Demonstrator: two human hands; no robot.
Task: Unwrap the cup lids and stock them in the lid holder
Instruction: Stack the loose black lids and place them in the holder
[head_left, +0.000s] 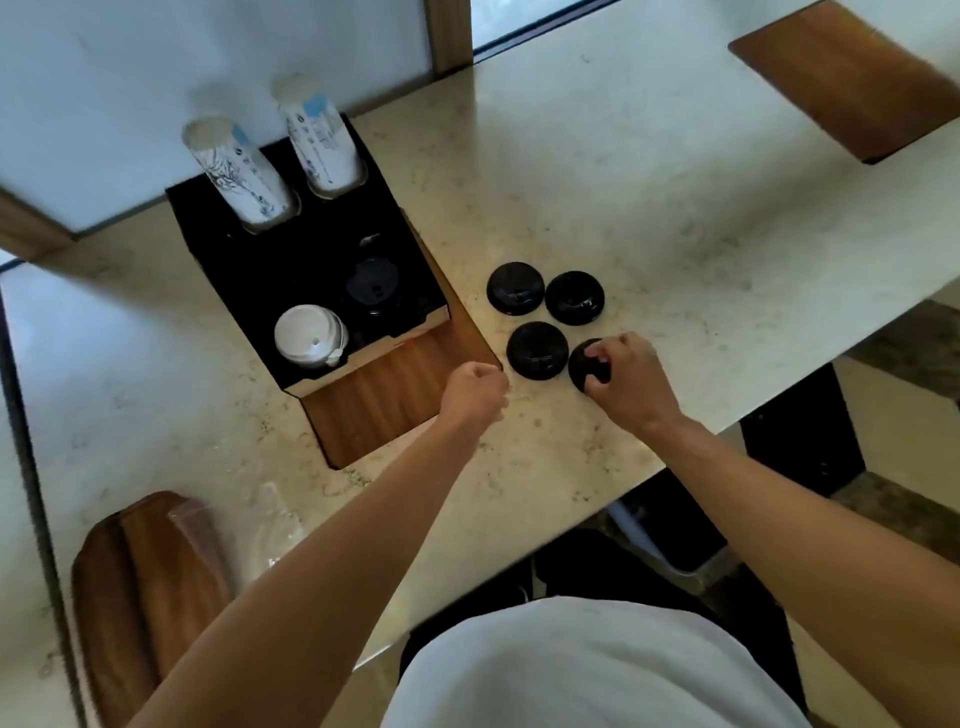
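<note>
Right now your right hand is down on the counter, fingers curled over the rim of a black lid, thumb on the near edge, so the grip is pinched onto that lid. It's a round, glossy, dark disc, mostly covered by your knuckles; only its left half shows.

Just left of that grip sits a second black lid, flat on the stone, close to the held one; whether the two touch you cannot tell. Beyond your fingers lie two more black lids, side by side and nearly touching, each with a faint raised line across the top. No wrapping is visible on any of the four.

Your left hand hovers in a loose fist, well left of the gripped lid, over the corner of a wooden inlay. The fingers are curled in; whether anything is inside them you cannot tell.

Farther left and away from both hands stands the black lid holder. Its near-left well holds a stack of white lids, domed, with a small sip hole. The well beside it holds black lids, sitting low. At the back, two stacks of paper cups lean out of their slots.

Near your left elbow lies crumpled clear plastic beside a wooden tray.
</note>
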